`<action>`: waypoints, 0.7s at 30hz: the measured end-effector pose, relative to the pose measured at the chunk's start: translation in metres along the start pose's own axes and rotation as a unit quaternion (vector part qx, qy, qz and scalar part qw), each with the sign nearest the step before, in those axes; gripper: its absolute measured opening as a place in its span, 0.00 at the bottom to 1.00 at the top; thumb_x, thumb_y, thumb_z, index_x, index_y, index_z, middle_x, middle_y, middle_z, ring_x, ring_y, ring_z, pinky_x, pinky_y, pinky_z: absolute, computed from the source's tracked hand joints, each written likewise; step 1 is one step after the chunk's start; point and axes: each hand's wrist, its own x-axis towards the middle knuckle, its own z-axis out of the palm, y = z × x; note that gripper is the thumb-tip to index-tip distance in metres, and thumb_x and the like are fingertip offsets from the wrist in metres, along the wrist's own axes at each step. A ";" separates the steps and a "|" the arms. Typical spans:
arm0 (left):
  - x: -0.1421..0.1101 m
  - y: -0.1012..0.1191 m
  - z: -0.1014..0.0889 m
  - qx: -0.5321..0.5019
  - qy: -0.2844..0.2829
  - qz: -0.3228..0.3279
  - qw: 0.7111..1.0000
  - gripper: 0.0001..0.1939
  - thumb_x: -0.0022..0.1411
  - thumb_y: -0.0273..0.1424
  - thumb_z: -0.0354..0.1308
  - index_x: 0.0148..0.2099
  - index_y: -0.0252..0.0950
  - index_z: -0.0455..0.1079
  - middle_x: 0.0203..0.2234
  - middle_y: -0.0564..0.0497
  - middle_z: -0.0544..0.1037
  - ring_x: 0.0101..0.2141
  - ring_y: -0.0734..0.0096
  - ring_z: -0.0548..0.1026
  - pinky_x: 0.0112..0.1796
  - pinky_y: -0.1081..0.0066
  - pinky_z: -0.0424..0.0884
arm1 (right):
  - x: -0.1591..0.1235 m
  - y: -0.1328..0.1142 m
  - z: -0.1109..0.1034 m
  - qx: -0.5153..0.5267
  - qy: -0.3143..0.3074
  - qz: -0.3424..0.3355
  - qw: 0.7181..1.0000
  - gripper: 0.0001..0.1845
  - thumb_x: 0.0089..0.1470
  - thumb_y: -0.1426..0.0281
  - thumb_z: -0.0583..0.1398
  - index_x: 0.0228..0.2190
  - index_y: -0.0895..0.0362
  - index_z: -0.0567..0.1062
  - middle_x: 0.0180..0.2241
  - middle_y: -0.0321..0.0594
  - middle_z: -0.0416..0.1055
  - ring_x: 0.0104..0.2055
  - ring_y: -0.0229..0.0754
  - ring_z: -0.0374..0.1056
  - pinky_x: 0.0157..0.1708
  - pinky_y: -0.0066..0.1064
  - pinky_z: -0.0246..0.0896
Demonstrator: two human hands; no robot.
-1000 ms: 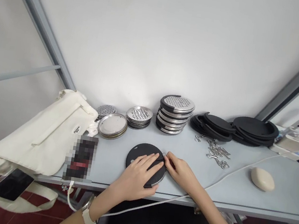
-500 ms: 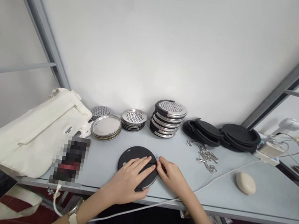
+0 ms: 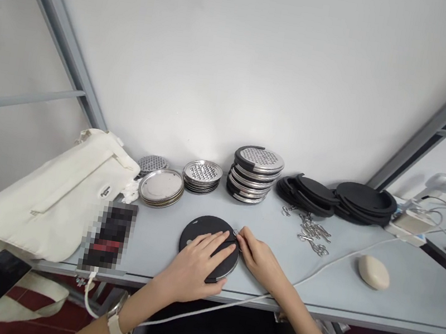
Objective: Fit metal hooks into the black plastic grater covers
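Note:
A round black disc with a silvery rim showing at its lower right lies flat near the table's front edge. My left hand rests on top of it, fingers spread and flat, thumb by the near edge. At the disc's right edge my right hand pinches a small metal clip, mostly covered by the fingertips. Beyond the hands, a pile of metal clips lies to the right. Black discs and more black discs are stacked behind it.
At the back stand assembled graters, perforated metal discs and plain metal discs. A white bag and a blurred-out phone lie left. A white cable crosses the table past a pale oval object.
The view has shifted slightly, so everything sits a little differently in the picture. Both hands stay at the disc, with the right fingertips still pinching at its edge.

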 end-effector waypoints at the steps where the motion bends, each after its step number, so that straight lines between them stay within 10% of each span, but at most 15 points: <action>1: 0.000 0.000 0.000 0.001 -0.002 0.000 1.000 0.33 0.59 0.34 0.53 0.65 0.37 0.50 0.63 0.42 0.53 0.62 0.59 0.51 0.58 0.56 0.55 | 0.000 0.001 0.000 0.004 0.001 0.001 1.000 0.10 0.64 0.64 0.42 0.33 0.51 0.58 0.23 0.33 0.65 0.23 0.41 0.66 0.25 0.28 0.56; 21: 0.002 -0.001 0.000 -0.005 -0.008 -0.001 1.000 0.33 0.59 0.35 0.54 0.65 0.37 0.50 0.63 0.43 0.52 0.62 0.59 0.51 0.58 0.57 0.56 | 0.002 0.005 0.002 -0.065 0.003 -0.015 0.998 0.09 0.62 0.67 0.45 0.29 0.52 0.58 0.20 0.32 0.61 0.21 0.39 0.60 0.24 0.28 0.48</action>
